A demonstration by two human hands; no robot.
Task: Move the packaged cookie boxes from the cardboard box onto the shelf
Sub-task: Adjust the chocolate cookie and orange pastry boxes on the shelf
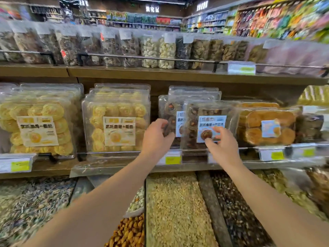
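A long wooden shelf (114,73) runs left to right, its lower tier packed with upright clear plastic boxes. At the left stand boxes of pale yellow swirl cookies (116,122); right of centre stands a clear plastic box of dark brown cookies with a blue-and-white label (208,125). The left hand (156,138) curls its fingers round that box's left edge. The right hand (222,145) touches the label, fingers loosely bent. Near, bins of loose nuts and seeds (174,207).

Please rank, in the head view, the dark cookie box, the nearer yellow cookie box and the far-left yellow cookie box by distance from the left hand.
1. Dark cookie box, at the left hand
2. Nearer yellow cookie box, just left
3. Far-left yellow cookie box, shelf's left end
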